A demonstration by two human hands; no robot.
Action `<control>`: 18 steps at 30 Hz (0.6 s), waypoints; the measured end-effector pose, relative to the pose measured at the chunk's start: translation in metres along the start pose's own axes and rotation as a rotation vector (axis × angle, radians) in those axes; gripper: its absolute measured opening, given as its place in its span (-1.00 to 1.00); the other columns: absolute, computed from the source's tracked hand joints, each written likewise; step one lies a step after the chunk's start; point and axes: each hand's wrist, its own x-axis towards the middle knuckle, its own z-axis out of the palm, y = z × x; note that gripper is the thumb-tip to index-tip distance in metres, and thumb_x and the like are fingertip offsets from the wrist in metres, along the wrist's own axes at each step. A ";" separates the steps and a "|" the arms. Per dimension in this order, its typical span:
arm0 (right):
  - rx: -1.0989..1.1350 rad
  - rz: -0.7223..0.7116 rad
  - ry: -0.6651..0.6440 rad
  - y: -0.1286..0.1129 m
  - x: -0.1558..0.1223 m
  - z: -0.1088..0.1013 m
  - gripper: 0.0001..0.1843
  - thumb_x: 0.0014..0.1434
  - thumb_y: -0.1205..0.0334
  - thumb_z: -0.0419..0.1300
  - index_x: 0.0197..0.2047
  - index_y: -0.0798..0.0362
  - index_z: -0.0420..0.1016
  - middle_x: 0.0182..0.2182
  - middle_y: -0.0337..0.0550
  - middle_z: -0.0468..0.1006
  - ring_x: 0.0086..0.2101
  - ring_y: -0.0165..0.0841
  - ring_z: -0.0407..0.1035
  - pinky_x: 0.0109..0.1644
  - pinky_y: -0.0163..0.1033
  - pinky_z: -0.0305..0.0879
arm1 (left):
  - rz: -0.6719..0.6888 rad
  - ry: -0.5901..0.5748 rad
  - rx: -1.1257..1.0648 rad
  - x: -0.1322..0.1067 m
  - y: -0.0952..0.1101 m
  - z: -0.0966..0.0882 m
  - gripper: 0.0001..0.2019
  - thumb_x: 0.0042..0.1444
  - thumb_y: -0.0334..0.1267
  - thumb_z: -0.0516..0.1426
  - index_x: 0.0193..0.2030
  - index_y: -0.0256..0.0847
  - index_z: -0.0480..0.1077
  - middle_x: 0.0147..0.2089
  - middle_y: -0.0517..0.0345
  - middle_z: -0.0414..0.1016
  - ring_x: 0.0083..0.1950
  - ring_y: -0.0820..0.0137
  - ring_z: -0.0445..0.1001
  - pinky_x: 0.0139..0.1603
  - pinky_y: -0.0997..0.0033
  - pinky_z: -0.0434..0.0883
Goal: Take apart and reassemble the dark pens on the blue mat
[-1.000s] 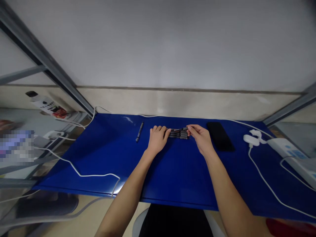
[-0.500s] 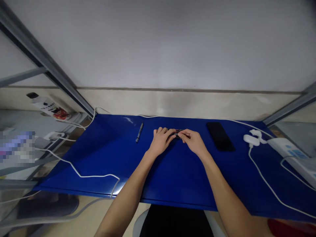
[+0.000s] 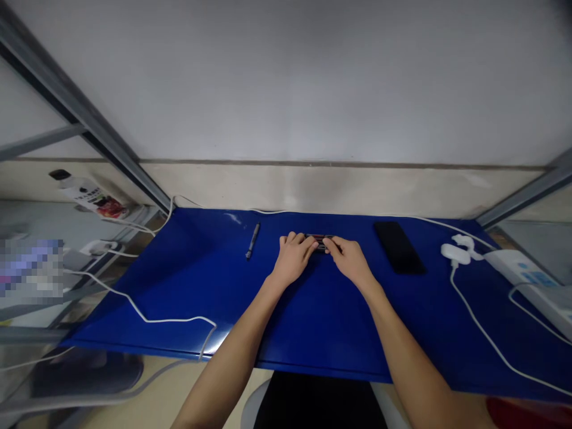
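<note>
Both hands meet at the far middle of a blue desk mat [image 3: 313, 310]. My left hand [image 3: 292, 257] and my right hand [image 3: 351, 259] are curled around a small dark block of stacked flat pieces [image 3: 318, 241], of which only a sliver shows between the fingertips. The fingers of both hands are bent and pressed onto it from either side.
A dark pen [image 3: 252, 240] lies left of the hands. A black phone [image 3: 398, 247] lies face down to the right. White cables [image 3: 147, 316], a white plug [image 3: 453, 253] and a power strip [image 3: 527, 277] sit along the sides. Metal frame bars [image 3: 89, 131] rise at the left.
My right hand has slid left along the dark block until it meets my left hand, and the two now cover most of it. The left hand barely moved.
</note>
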 end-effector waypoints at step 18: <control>0.060 -0.010 -0.067 0.002 0.001 0.000 -0.70 0.21 -0.07 0.17 -0.22 -0.03 0.52 -0.42 -0.16 0.59 -0.45 -0.29 0.45 -0.37 -0.23 0.29 | -0.026 -0.010 0.032 0.000 0.002 0.004 -0.61 0.42 -0.09 -0.23 -0.06 -0.11 0.39 -0.13 0.06 0.43 -0.08 0.28 0.25 -0.11 0.26 0.09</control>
